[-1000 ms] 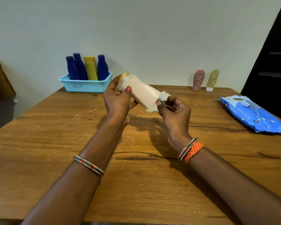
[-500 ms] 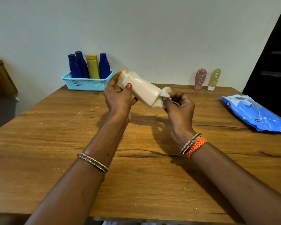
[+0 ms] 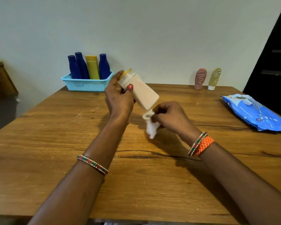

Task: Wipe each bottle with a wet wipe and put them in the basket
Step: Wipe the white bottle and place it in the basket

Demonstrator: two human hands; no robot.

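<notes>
- Left hand (image 3: 118, 98): grip closed round the cap end of the cream bottle (image 3: 141, 91), held tilted above the surface (image 3: 55, 143); the fingers behind the bottle are hidden.
- Right hand (image 3: 170, 117): grip pinched on the white wet wipe (image 3: 150, 125), which hangs bunched just below the bottle's lower end; whether wipe and bottle touch cannot be made out.
- Basket (image 3: 86, 85), far left by the wall: three blue bottles (image 3: 81, 65) and a yellow tube (image 3: 92, 67) standing upright, their bases hidden by the basket wall.
- Pink tube (image 3: 200, 78) and olive tube (image 3: 214, 78): upright at the far edge.
- Blue wipes pack (image 3: 253, 112): cut off at the right frame edge; print illegible.
</notes>
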